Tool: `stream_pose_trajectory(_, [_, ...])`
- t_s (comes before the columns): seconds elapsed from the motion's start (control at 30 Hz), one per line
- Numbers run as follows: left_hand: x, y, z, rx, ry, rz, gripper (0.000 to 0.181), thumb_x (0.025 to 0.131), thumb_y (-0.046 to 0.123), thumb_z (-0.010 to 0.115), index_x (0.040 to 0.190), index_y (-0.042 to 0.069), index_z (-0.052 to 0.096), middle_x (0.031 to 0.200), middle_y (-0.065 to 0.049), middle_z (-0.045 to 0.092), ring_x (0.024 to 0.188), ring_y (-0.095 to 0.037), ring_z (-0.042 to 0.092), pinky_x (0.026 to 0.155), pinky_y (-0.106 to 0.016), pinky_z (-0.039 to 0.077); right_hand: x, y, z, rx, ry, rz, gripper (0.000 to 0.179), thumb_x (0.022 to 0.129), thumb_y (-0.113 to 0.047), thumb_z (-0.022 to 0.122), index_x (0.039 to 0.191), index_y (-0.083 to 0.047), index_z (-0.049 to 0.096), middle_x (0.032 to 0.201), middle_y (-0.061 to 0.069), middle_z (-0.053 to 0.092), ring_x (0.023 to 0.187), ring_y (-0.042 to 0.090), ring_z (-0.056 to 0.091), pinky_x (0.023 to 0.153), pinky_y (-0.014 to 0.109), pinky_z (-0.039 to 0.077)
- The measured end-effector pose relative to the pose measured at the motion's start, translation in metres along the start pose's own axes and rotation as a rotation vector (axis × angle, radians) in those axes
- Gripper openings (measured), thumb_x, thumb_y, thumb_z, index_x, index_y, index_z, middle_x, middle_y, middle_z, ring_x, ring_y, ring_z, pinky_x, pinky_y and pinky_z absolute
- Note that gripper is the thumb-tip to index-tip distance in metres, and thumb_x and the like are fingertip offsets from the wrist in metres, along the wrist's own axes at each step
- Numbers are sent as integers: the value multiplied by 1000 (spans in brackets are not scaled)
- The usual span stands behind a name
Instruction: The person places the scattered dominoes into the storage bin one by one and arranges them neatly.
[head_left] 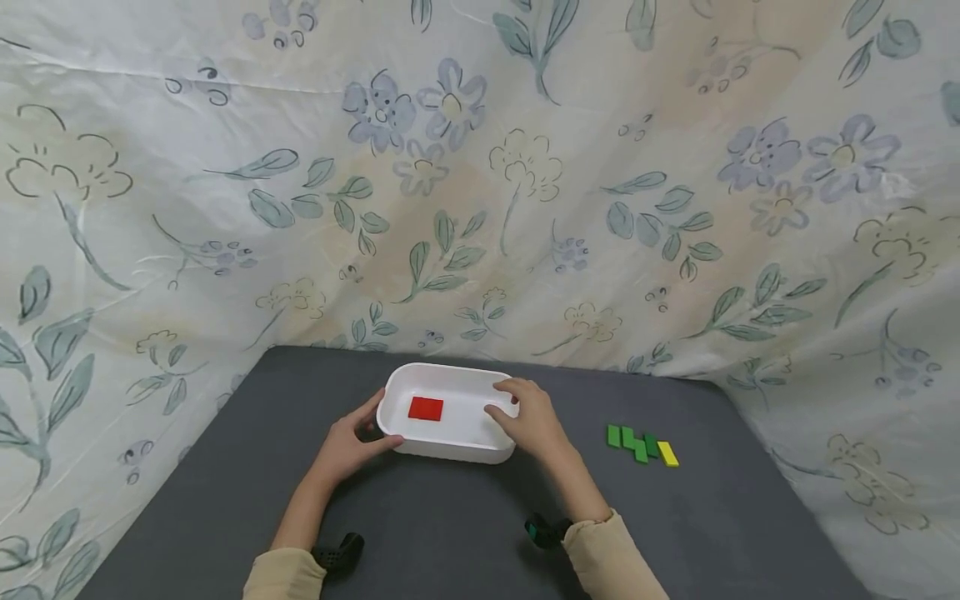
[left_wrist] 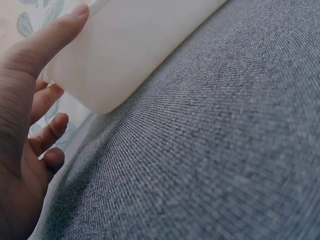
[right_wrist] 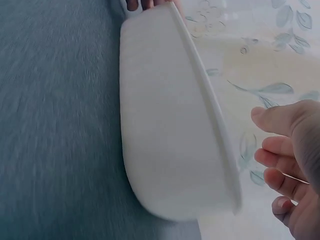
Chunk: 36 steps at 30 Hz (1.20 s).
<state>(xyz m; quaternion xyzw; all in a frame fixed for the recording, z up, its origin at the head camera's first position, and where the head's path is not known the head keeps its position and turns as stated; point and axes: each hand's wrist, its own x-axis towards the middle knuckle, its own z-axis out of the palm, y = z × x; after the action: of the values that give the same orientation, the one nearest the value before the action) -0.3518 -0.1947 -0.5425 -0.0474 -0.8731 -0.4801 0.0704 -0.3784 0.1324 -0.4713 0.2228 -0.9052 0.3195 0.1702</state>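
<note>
Fingers [left_wrist: 50, 132] of the left hand [head_left: 348, 446] curled about the left end of the white tray [head_left: 465, 408], thumb across the near rim; the lower ones hung loosely bent, off the wall. Corner hold probably served to steady the tray while leaving its inside within reach. Right hand [head_left: 532, 421]: thumb and fingers well parted above the tray's right end, nothing visible between them. Right wrist view showed a gap to the rim, so likely no bracing from that side.

Tray rested on the grey worktop [head_left: 450, 533], long side toward the person, apparently placed for easy access by either hand. Red piece [head_left: 425, 408] lay flat inside, left of centre; 1 tile or several edge to edge, could not tell. Well apart, to the right: 4 green tiles [head_left: 627, 437] clustered, 1 yellow tile [head_left: 667, 454] at their right end, perhaps kept there for the right hand's reach.
</note>
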Motion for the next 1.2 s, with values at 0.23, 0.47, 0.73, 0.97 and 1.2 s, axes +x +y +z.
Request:
stream_pose_trajectory(0.23, [-1, -1, 0, 5, 4, 10, 99, 85, 46, 89, 166, 20, 38, 163, -15, 46, 123, -34, 54, 106, -61, 46, -16, 14, -25, -48, 44, 66, 42, 92, -21, 85, 129, -2, 74, 132, 15, 71, 100, 31, 64, 79, 46, 52])
stream_pose_trajectory(0.47, [-2, -2, 1, 7, 8, 5, 99, 85, 46, 90, 166, 19, 39, 163, -16, 47, 122, -33, 54, 103, -58, 47, -32, 31, -44, -113, 59, 84, 46, 92, -21, 86, 132, -4, 73, 134, 15, 70, 103, 30, 63, 83, 51, 52])
stream_pose_trajectory(0.73, [-1, -1, 1, 21, 14, -4, 100, 84, 47, 89, 166, 20, 39, 159, -16, 52, 119, -30, 51, 90, -46, 45, -43, 53, -64, -172, 76, 60, 52, 90, -22, 88, 135, -3, 71, 137, 19, 68, 106, 35, 65, 88, 56, 53])
stream_pose_trajectory(0.97, [-4, -1, 3, 13, 22, 7, 100, 84, 47, 89, 166, 18, 39, 159, -16, 51, 118, -31, 52, 97, -52, 46, -49, 65, -78, -193, 51, 36, 54, 89, -21, 88, 136, -1, 69, 139, 21, 67, 113, 38, 64, 91, 59, 53])
stream_pose_trajectory(1.2, [-7, 1, 4, 18, 18, 2, 99, 85, 47, 89, 166, 21, 38, 158, -15, 52, 117, -28, 50, 93, -47, 45, -55, 83, -89, -201, 51, 53, 49, 91, -17, 86, 134, 0, 71, 137, 21, 68, 103, 35, 66, 84, 54, 54])
